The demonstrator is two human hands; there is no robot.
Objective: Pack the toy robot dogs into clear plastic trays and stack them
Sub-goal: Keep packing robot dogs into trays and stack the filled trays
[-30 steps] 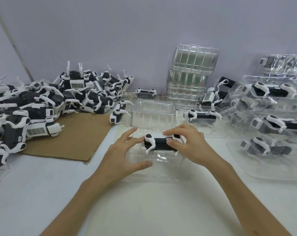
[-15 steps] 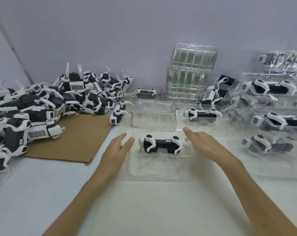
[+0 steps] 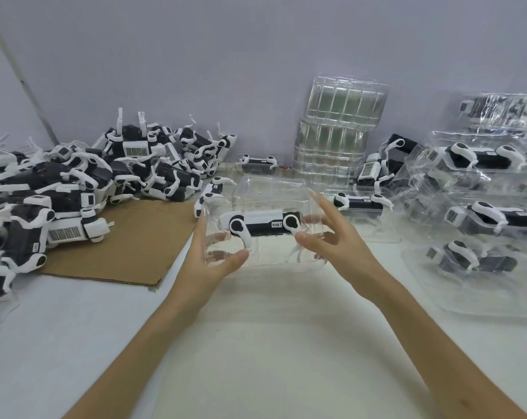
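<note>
Clasping tray (image 3: 271, 192), left hand (image 3: 209, 267), right hand (image 3: 342, 251) opposed

Light soft and even, seemingly from overhead; no lamp in view. Cool grey-violet cast over the wall (image 3: 256, 71). Surface (image 3: 271, 343) bright, greyer at left, warmer white between the forearms. Shadows faint: a thin dark line under the cardboard (image 3: 135, 246) edge, pale smudges beneath the dog pile (image 3: 59, 189). Clear tray (image 3: 268, 189) mid-frame smeared by motion, rims ghosted; toy dog (image 3: 265, 222) inside stays fairly crisp. Glare streaks and white flecks on the packed trays (image 3: 468, 291) at right haze their contents. Stack of empty trays (image 3: 344, 104) tinted greenish, with bright vertical highlights. Wide-angle bend: pole (image 3: 20, 83) leans hard, pile stretches and softens at the left edge.
</note>
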